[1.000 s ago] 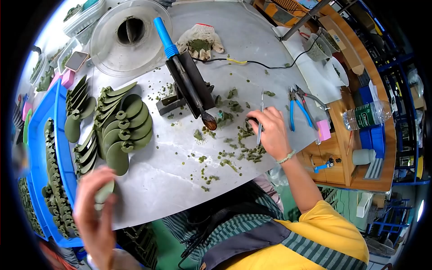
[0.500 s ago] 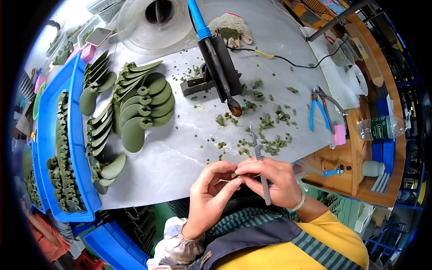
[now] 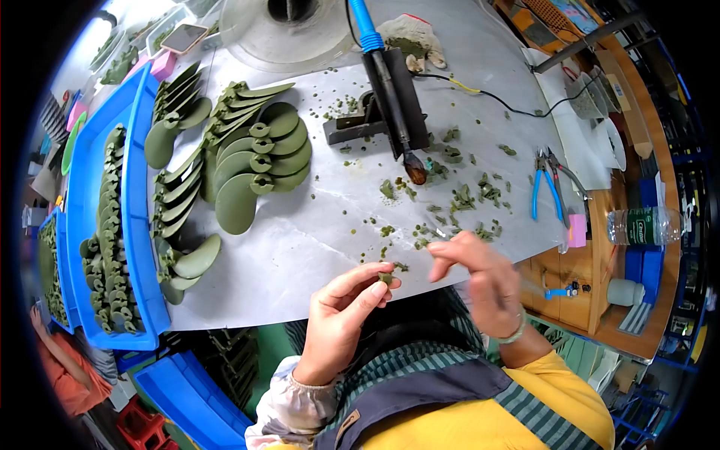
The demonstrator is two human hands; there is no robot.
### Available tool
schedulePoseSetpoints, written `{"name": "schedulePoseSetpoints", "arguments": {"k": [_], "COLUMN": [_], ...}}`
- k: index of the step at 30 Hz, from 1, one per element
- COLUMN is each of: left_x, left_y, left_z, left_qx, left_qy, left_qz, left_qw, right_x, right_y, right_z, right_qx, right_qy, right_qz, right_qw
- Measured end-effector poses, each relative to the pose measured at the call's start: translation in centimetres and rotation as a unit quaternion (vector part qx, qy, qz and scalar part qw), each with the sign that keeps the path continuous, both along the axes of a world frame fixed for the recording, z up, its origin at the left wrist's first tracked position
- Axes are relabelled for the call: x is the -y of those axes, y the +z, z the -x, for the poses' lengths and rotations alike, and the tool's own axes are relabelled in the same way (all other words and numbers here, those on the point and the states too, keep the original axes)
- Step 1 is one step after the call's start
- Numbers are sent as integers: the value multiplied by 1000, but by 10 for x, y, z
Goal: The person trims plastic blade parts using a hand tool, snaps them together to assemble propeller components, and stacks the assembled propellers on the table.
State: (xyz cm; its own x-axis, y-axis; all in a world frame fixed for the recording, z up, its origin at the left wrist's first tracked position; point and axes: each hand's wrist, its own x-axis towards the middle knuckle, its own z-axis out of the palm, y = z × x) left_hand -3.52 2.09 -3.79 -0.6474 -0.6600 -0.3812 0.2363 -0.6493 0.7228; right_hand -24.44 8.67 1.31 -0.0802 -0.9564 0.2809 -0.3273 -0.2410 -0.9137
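Currently, left hand (image 3: 339,321) pinches one green piece (image 3: 385,277).
Piece small, dull; right hand (image 3: 487,286) alongside blurred, grip indeterminable; two pliers (image 3: 537,191) beyond it.

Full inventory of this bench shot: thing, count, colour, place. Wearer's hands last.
Small piece: 1, green, in the left hand
Table: 1, grey, centre
Blade-shaped parts: many, green, table's left side
Scraps: many, green, table centre and right
Stand: 1, dark, table centre
Iron-like tool: 1, blue handle, on the stand
Glove: 1, whitish, stained, far side
Round cover: 1, clear, far side
Phone: 1, grey screen, far left
Pliers: 2, one blue-handled, table's right side
Bottle: 1, clear, green label, right
Tray: 1, blue, left, holding green parts
Co-worker: 1, orange clothing, lower left
Background clutter: uncounted, too small
Left hand: 1, bare, near edge
Right hand: 1, bare, blurred, near edge
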Motion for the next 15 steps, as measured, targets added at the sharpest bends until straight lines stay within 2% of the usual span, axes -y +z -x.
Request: {"name": "schedulePoseSetpoints", "arguments": {"k": [3, 4, 7, 15], "left_x": [6, 7, 8, 3], "left_y": [3, 4, 1, -10], "left_z": [-4, -5, -6, -6], "left_qx": [-35, -32, -38, -53], "left_qy": [21, 25, 41, 67], "left_qz": [-105, -129, -165, -149], "left_qw": [994, 991, 985, 985], "right_x": [-3, -5, 0, 1], "right_y": [5, 12, 12, 4], "right_z": [4, -21, -5, -18], "right_qx": [89, 234, -39, -43], "right_qy": [-5, -113, -7, -46], "right_qz": [-49, -91, -32, -35], "right_qw": [995, 961, 999, 997]}}
